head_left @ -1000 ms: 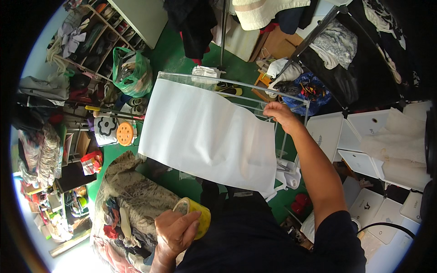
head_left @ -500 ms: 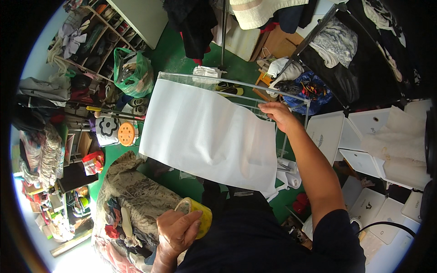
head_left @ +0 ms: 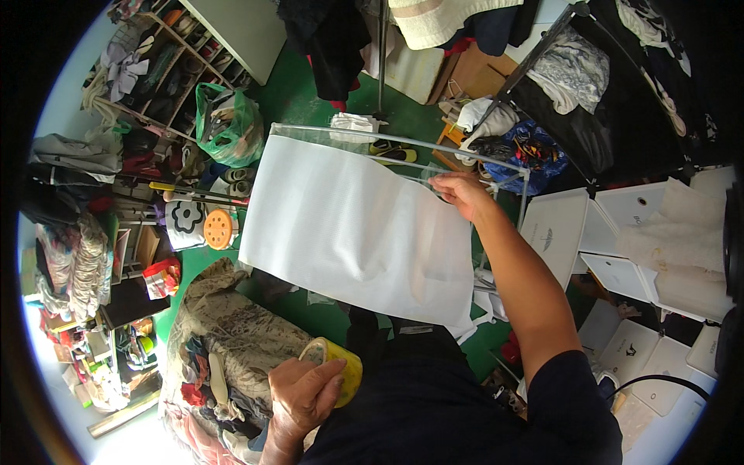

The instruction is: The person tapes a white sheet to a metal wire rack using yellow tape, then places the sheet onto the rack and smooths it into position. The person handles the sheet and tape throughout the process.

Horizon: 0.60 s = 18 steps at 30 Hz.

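Gripping yellow roll (head_left: 351,377): L hand (head_left: 304,391); R hand (head_left: 463,192) @ wht sheet (head_left: 349,225) edge, grip unclear.

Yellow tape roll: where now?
In the head view, the yellow tape roll is low, just left of centre, in the person's left hand, with the white sheet above it in the picture and brown patterned cloth to its left.

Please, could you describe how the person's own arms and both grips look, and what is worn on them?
The right grip and left grip wear no gloves. The bare right arm has a short, plain, dark fabric sleeve; no watch shows. The bare left forearm shows only partly, its sleeve unseen.
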Available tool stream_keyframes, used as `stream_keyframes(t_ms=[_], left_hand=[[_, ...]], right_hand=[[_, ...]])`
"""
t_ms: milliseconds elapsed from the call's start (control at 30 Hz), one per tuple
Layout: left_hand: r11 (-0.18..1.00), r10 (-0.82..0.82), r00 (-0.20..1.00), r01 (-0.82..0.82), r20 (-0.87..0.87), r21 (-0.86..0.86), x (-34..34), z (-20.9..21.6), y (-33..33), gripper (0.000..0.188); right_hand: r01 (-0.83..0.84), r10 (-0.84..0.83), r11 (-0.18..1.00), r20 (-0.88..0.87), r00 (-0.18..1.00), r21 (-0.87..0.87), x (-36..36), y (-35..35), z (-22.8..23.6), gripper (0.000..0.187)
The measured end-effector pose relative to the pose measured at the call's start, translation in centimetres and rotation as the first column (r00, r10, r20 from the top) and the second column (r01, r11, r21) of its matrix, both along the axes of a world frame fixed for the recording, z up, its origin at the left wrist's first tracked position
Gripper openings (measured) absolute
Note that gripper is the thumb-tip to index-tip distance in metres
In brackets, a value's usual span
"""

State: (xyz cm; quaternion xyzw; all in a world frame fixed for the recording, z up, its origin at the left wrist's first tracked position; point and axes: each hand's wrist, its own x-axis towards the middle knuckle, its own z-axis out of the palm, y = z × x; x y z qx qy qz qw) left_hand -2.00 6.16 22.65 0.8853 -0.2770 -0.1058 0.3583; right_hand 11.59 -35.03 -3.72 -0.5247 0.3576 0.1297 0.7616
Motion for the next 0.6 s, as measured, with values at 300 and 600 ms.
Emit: stream_keyframes(t_ms=[300,600], left_hand=[[1.0,0.012,1.0,-0.012,-0.014,0.011,-0.2,0.0,0.1,0.02],[1.0,0.012,0.999,-0.012,-0.029,0.01,-0.2,-0.1,0.1,0.019]], right_hand=[[-0.026,0.025,0.999,-0.035,0.999,-0.041,0.3,0.3,-0.1,0.009],[-0.102,0.1,0.992,-0.027,0.995,-0.073,0.4,-0.4,-2.0,0.013]])
